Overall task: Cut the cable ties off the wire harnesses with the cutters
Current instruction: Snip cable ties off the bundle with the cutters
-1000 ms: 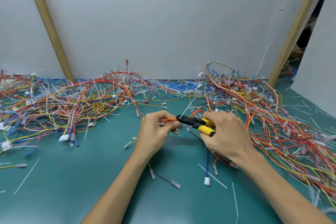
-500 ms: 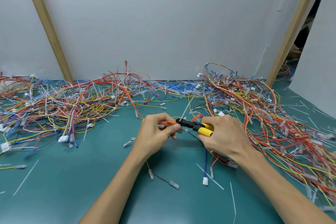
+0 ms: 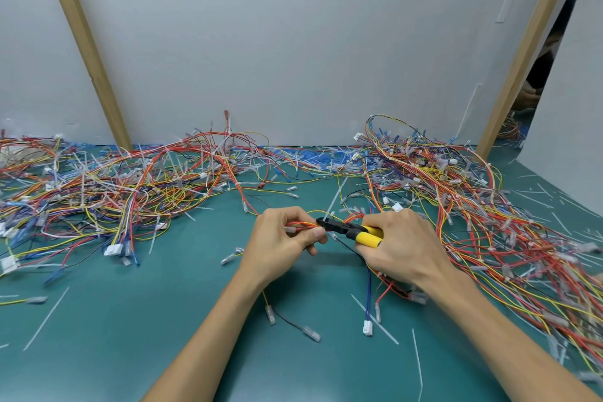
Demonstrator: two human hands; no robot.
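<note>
My left hand (image 3: 282,240) pinches a small wire harness (image 3: 301,224) of red, orange and yellow wires just above the green mat. My right hand (image 3: 403,246) grips the yellow-handled cutters (image 3: 350,230), whose black jaws point left and sit at the harness right beside my left fingertips. A white cable tie (image 3: 336,197) sticks up from the harness at the jaws. Loose ends of the harness with white connectors hang down between my forearms onto the mat.
A big heap of wire harnesses (image 3: 107,186) covers the left of the green mat (image 3: 130,320), another heap (image 3: 483,206) fills the right. Cut white tie pieces (image 3: 375,320) lie scattered on the mat. A white wall with two wooden posts (image 3: 89,49) stands behind.
Both hands have shifted slightly left and down with the harness, and the cutter jaws stay at the tie next to my left fingers.
</note>
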